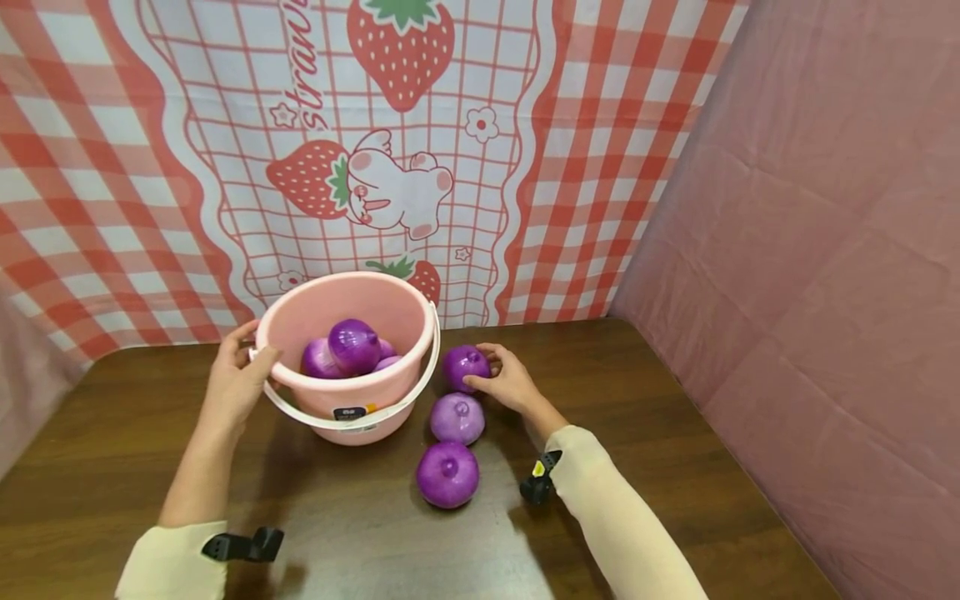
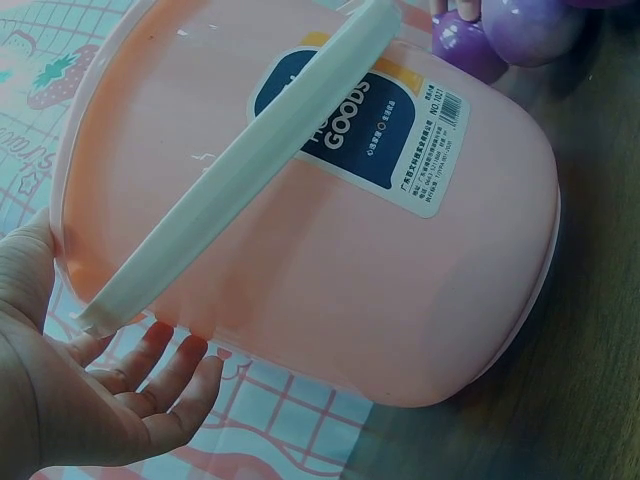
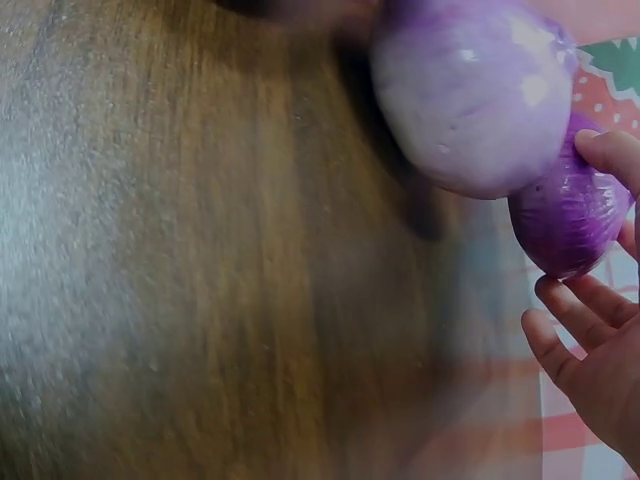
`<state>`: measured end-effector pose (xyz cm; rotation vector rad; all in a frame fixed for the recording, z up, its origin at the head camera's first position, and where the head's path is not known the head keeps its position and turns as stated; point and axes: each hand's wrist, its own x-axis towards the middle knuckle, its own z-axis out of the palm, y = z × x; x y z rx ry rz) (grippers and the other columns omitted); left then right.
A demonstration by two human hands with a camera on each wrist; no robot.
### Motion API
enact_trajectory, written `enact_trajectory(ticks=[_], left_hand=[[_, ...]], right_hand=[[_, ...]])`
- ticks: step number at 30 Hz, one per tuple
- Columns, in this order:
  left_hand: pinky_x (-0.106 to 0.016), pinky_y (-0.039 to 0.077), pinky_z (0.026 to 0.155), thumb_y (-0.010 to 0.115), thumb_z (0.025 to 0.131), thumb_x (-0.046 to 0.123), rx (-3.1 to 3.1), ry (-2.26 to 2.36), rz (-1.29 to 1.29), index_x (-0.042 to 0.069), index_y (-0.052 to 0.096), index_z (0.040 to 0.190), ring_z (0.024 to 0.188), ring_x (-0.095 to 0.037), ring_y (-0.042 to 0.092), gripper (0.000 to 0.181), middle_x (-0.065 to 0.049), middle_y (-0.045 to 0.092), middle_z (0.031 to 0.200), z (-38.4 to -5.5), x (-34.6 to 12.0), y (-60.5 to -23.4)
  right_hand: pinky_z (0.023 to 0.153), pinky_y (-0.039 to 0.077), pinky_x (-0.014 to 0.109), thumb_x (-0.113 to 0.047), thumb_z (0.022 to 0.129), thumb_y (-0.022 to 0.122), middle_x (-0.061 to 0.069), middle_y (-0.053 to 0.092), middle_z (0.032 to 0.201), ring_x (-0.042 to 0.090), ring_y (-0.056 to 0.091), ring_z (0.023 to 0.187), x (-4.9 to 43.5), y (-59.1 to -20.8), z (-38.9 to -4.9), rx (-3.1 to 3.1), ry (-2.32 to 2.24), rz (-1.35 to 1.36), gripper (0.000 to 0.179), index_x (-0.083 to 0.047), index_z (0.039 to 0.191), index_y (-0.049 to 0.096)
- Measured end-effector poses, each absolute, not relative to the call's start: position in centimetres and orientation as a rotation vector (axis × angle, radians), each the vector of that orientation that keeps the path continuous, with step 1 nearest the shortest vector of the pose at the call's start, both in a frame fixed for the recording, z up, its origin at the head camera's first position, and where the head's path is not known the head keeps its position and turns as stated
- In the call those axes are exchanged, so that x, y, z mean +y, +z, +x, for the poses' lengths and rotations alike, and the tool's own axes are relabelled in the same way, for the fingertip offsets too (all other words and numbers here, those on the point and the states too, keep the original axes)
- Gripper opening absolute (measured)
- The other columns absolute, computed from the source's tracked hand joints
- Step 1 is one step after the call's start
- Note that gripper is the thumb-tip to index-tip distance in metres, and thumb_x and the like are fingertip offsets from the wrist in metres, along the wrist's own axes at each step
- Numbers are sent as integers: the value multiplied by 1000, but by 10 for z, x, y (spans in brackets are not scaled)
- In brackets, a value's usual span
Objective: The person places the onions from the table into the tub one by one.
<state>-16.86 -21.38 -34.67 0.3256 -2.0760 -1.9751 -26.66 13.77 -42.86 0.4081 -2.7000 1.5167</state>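
Note:
On the left of the table stands a pink bucket (image 1: 352,417) with a white handle (image 1: 390,410), tilted forward in the head view. My left hand (image 1: 236,375) grips its left rim, thumb over the edge and fingers against the outer wall (image 2: 350,290). Several purple onions (image 1: 354,346) lie inside it. Right of the bucket, three glossy onions form a row. My right hand (image 1: 510,379) holds the farthest, a dark purple onion (image 1: 463,367), between thumb and fingers (image 3: 575,310). Nearer me come a paler onion (image 1: 457,418) and another dark purple onion (image 1: 447,475).
The brown wooden table (image 1: 360,525) reaches back to a red-checked strawberry cloth (image 1: 585,167). A plain pink cloth (image 1: 825,250) hangs along the right side. Both wrists carry black camera straps (image 1: 243,546).

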Motion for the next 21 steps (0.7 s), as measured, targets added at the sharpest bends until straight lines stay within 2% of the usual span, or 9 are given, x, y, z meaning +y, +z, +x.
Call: enact_trajectory(ticks=[7, 15, 21], left_hand=[[-12, 50, 54, 51, 91, 6, -2060, -1993, 307, 5, 25, 145, 64, 5, 53, 60, 19, 51, 79, -168, -214, -345], [-12, 49, 55, 50, 92, 8, -2103, -1972, 340, 7, 25, 146, 66, 5, 51, 60, 14, 48, 87, -166, -214, -350], [-12, 50, 55, 51, 91, 8, -2088, -1976, 333, 7, 25, 146, 67, 5, 51, 60, 9, 47, 94, -168, -213, -347]], right_hand=[[76, 54, 31, -17, 74, 77, 19, 57, 110, 31, 60, 95, 144, -418, -267, -2670, 1550, 383, 60, -8, 128, 51], [85, 53, 38, -19, 76, 77, 18, 56, 115, 33, 60, 102, 154, -405, -262, -2658, 1591, 347, 62, -10, 130, 49], [85, 54, 41, -19, 76, 77, 19, 57, 113, 33, 60, 101, 157, -387, -263, -2622, 1560, 416, 61, -12, 130, 50]])
